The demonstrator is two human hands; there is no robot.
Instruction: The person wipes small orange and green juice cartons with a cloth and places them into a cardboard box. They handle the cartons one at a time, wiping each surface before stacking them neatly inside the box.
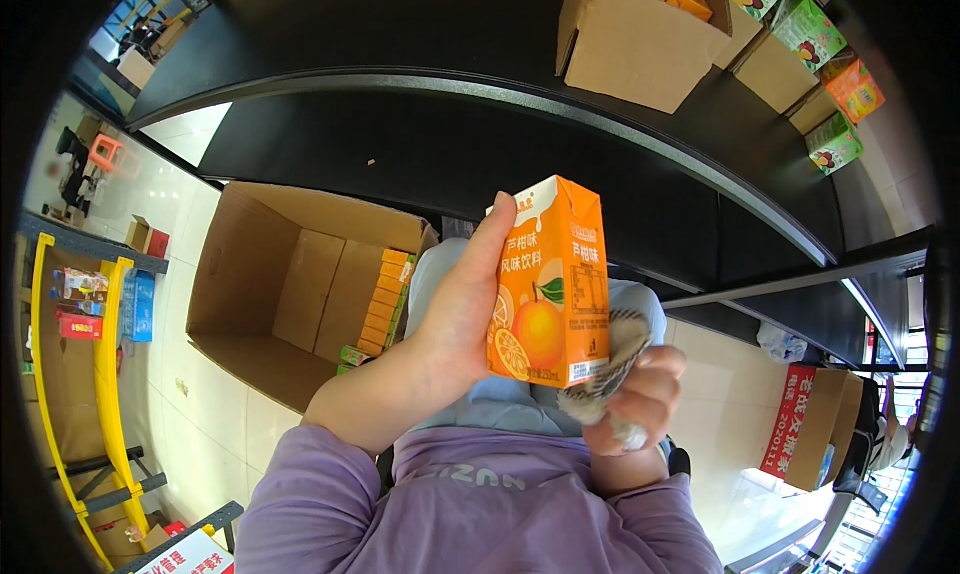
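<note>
My left hand (466, 319) grips an upright orange juice carton (547, 274) with a white top and orange fruit pictures, held over my lap. At the carton's lower right, my right hand (637, 399) has its fingers closed on a checked cloth (614, 354), which touches or nearly touches the carton. To the left, an open cardboard box (236, 286) holds a column of several small orange cartons (390, 292) along its right side, with a bit of green among them.
Black shelving (420, 139) spans ahead, bearing a cardboard box (640, 54) of orange cartons and several green cartons (810, 32) at upper right. A yellow rack (110, 374) stands on the left. A box with a red banner (783, 419) lies on the tiled floor at right.
</note>
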